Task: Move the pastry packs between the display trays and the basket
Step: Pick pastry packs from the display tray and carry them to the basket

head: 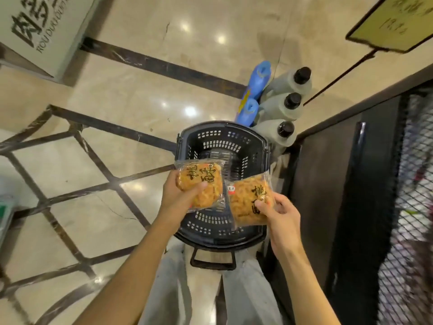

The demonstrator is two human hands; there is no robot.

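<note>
A black plastic basket (220, 141) stands on the floor in front of my legs, with nothing visible inside it. My left hand (180, 198) grips a clear pastry pack (206, 181) holding a golden round pastry with black characters, directly above the basket. My right hand (278, 212) pinches a second, similar pastry pack (248, 200) beside it, over the basket's right half. The two packs nearly touch. No display trays are in view.
A dark display stand with a wire mesh side (403, 207) rises on my right. Beyond the basket stand two blue bottles (257, 78) and three grey bottles with black caps (283, 106). A yellow price sign (398, 22) hangs top right. Marble floor (93, 184) spreads to the left.
</note>
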